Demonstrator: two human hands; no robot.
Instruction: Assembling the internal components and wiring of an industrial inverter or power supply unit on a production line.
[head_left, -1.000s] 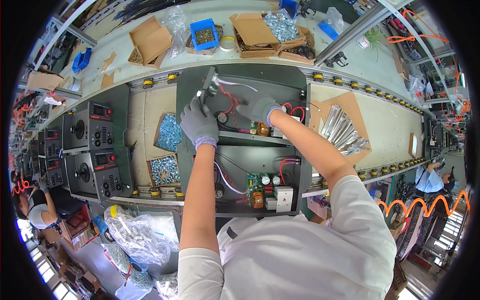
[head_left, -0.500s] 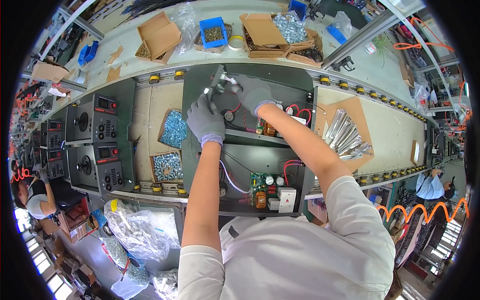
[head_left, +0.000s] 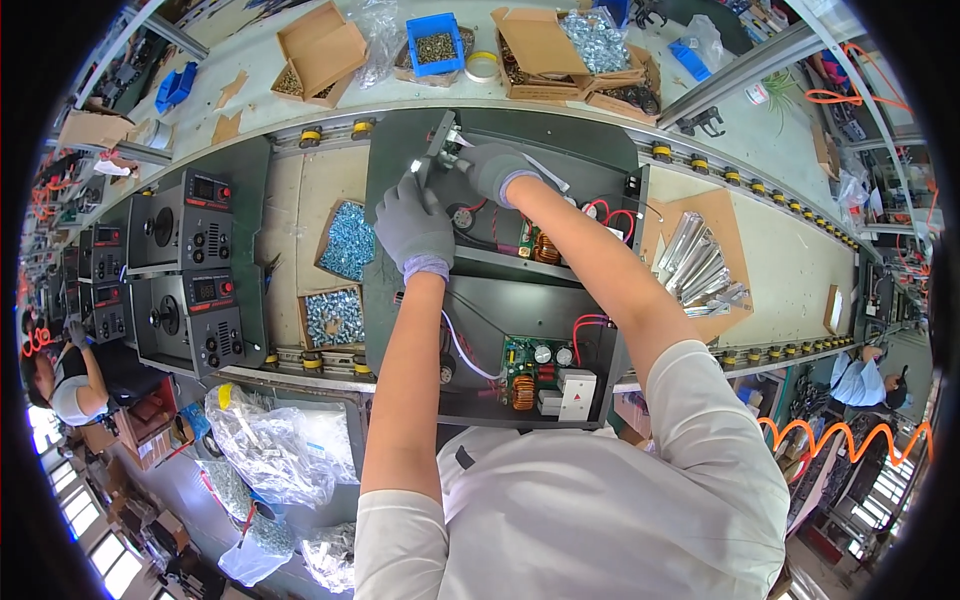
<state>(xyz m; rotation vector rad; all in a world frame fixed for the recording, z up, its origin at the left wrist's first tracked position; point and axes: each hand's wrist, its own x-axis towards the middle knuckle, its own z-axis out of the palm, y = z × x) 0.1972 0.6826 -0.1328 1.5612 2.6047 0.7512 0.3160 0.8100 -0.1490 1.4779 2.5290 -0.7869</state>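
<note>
Two dark metal cases with circuit boards lie before me, an upper case (head_left: pixel 590 150) and a lower case (head_left: pixel 480 300). My left hand (head_left: pixel 412 228), in a grey glove, is closed at the upper case's upright end panel (head_left: pixel 437 140), fingers at its near edge. My right hand (head_left: pixel 490 172), also gloved, is closed on the panel's inner side, by small shiny metal parts. Its fingertips are partly hidden, so what they hold cannot be made out. A thin pale strip (head_left: pixel 548 173) shows beyond this hand. Green circuit boards (head_left: pixel 520 355) with copper coils and red wires sit inside the cases.
Blue-tinted screws fill two open boxes (head_left: pixel 345 240) left of the cases. Metal strips (head_left: pixel 695 265) lie on cardboard at right. Finished-looking units (head_left: pixel 190 300) stand at left. Beyond the roller rail (head_left: pixel 660 152) are a blue bin (head_left: pixel 433 45) and cartons (head_left: pixel 545 45). Another person sits far left.
My right hand has turned slightly at the end panel, and the pale strip now shows beyond it. My left hand stays at the panel. The whole view has shifted a little.
</note>
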